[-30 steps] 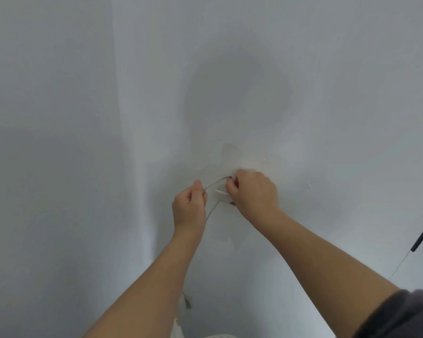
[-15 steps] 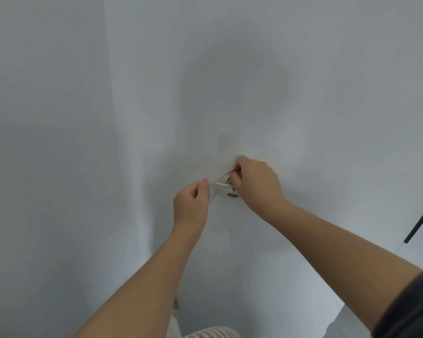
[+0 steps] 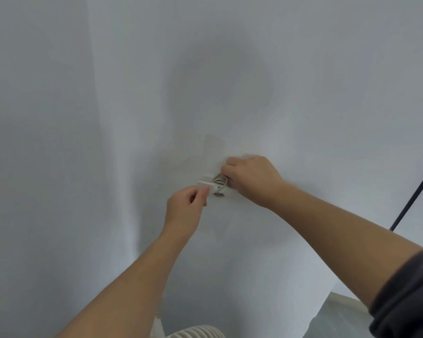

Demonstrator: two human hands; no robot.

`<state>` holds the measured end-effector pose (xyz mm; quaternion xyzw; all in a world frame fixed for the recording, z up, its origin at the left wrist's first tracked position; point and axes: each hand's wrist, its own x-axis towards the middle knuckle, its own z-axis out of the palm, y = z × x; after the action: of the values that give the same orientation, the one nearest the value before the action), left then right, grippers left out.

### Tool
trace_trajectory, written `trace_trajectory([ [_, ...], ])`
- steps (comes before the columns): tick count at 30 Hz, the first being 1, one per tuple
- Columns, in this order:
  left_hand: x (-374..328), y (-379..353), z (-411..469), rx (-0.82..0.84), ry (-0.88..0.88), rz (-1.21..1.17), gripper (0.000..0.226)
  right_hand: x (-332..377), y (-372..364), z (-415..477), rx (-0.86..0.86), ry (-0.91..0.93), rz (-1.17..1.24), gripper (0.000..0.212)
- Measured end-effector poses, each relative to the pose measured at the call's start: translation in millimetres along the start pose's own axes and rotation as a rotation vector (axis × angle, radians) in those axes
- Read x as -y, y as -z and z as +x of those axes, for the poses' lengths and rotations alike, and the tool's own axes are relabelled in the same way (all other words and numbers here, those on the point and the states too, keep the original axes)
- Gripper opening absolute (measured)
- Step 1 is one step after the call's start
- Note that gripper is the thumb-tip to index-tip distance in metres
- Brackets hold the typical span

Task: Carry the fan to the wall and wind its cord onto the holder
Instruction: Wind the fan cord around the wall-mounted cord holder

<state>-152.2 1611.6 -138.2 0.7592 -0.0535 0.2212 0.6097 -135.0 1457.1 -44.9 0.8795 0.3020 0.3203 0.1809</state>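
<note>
A small white holder is stuck to the white wall, with loops of pale cord wound around it. My right hand is pressed against the holder's right side, its fingers closed on the cord. My left hand sits just below and left of the holder, its thumb and fingers pinched together near the holder's projecting arm; whether it holds cord is hidden. The top of the white fan shows at the bottom edge, below my arms.
A wall corner runs down at the left. A thin black rod leans at the right edge. A pale curved edge lies low at the right.
My right hand has shifted a little right and down around the holder, uncovering more wound cord. My left hand has dropped slightly below the holder. More of the fan shows at the bottom.
</note>
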Motion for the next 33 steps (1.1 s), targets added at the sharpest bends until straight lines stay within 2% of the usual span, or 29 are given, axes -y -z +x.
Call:
trace_trajectory([
  [4, -1.9, -5.7, -1.6, 0.025, -0.006, 0.009, 0.043, -2.6, -2.3, -6.8, -0.058, 0.049, 0.061, 0.023],
  [7, -3.4, -8.5, -3.3, 0.055, -0.003, 0.006, 0.043, -4.8, -6.7, -8.4, -0.037, 0.032, 0.041, 0.023],
  [12, 6.8, -7.6, -6.5, 0.227, 0.081, -0.079, 0.039, -9.0, -6.8, -8.0, 0.011, 0.004, 0.007, 0.022],
  [15, 9.1, -6.9, -8.2, 0.333, 0.091, -0.113, 0.035, -8.6, -2.0, -15.1, -0.006, 0.044, 0.021, 0.006],
  [17, 8.1, -6.8, -8.5, 0.367, 0.072, -0.071, 0.034, -6.8, -1.3, -16.5, -0.019, 0.031, 0.046, 0.026],
  [19, 7.2, -7.4, -8.7, 0.374, 0.072, -0.060, 0.032, -7.7, -2.4, -14.5, -0.022, 0.032, 0.058, 0.030],
  [24, 6.2, -7.0, -8.5, 0.373, 0.126, -0.097, 0.029, -12.2, 6.5, -12.8, 0.056, 0.051, 0.093, 0.026],
  [30, 8.3, -3.2, -16.2, 0.563, 0.199, -0.099, 0.027, -16.5, 17.9, -4.9, 0.215, 0.040, 0.141, 0.022],
  [33, 5.1, -7.0, -19.6, 0.599, 0.200, -0.117, 0.023, -18.1, 20.0, -2.4, 0.275, 0.060, 0.132, 0.026],
])
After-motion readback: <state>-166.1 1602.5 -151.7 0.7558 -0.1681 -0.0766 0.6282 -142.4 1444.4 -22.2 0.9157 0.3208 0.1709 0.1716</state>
